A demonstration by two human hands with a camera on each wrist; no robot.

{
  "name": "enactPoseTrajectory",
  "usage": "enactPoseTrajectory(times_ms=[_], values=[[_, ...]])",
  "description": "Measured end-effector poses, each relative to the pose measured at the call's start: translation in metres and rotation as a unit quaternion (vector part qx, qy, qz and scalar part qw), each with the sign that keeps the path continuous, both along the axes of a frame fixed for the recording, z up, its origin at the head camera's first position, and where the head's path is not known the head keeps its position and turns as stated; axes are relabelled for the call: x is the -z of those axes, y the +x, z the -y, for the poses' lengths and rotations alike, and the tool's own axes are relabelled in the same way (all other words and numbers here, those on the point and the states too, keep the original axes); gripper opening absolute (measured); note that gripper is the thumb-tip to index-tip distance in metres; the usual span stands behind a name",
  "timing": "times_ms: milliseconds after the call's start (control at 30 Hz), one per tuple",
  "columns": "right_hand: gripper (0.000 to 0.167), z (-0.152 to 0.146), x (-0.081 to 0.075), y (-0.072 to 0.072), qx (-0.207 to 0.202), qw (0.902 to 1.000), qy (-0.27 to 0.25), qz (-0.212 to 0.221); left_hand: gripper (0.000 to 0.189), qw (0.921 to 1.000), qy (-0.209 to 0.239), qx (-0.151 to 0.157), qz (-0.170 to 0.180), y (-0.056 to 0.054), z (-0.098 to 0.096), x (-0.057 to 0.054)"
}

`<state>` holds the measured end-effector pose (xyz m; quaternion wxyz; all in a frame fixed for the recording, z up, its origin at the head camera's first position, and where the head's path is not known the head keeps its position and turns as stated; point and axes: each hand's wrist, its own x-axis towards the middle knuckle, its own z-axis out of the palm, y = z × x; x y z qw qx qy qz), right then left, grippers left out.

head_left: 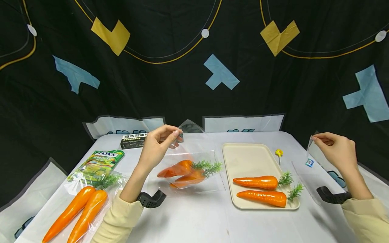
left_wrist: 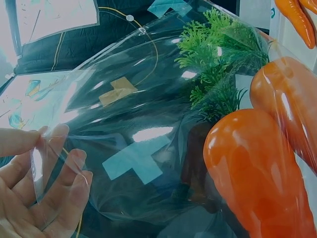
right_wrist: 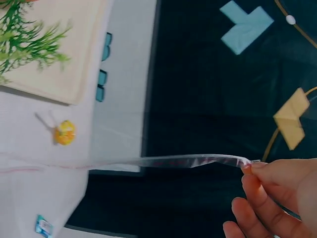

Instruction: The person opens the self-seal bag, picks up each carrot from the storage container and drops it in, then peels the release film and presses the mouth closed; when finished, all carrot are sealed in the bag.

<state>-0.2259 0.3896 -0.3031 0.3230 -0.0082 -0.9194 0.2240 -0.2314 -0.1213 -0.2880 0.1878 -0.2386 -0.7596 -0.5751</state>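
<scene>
My left hand (head_left: 161, 143) pinches the edge of a clear plastic bag (left_wrist: 119, 119) between thumb and index finger. Inside that bag hang two orange carrots (head_left: 182, 172) with green leafy tops. Out to the right, my right hand (head_left: 337, 150) pinches the end of a thin clear plastic strip (right_wrist: 193, 160). The strip stretches away from the fingertips toward the table, its far end too faint to follow. Between the hands a cream tray (head_left: 246, 155) bears two more carrots (head_left: 261, 197), side by side near its front.
At the left, another clear bag (head_left: 118, 185) holds two carrots (head_left: 88, 212), with a green FOX'S sweets packet (head_left: 104, 158) beyond it. Behind my left hand stands a black box (head_left: 133, 141). Right of the tray lie a yellow lollipop (head_left: 278, 153) and a small blue packet (head_left: 309, 163).
</scene>
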Motion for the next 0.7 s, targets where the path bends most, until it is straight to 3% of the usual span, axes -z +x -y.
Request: enactPoseTrajectory(times_ms=[200,333,533,700], values=[[0.024,0.003,-0.007,0.018,0.025,0.9996,0.007,-0.009,0.017,1.0000,-0.003,-0.003,-0.001,0.000,0.000,-0.001],[0.021,0.001,-0.004,0.018,0.009,0.9997,0.024,0.007,0.017,1.0000,-0.002,-0.002,-0.004,0.000,0.000,-0.001],[0.017,-0.008,0.009,0.001,-0.042,0.9973,0.049,0.033,0.017,1.0000,-0.001,0.000,0.003,0.000,0.000,0.000],[0.023,-0.014,0.020,-0.019,-0.041,0.9964,0.035,0.066,0.017,1.0000,-0.001,0.001,0.002,0.001,-0.001,0.000]])
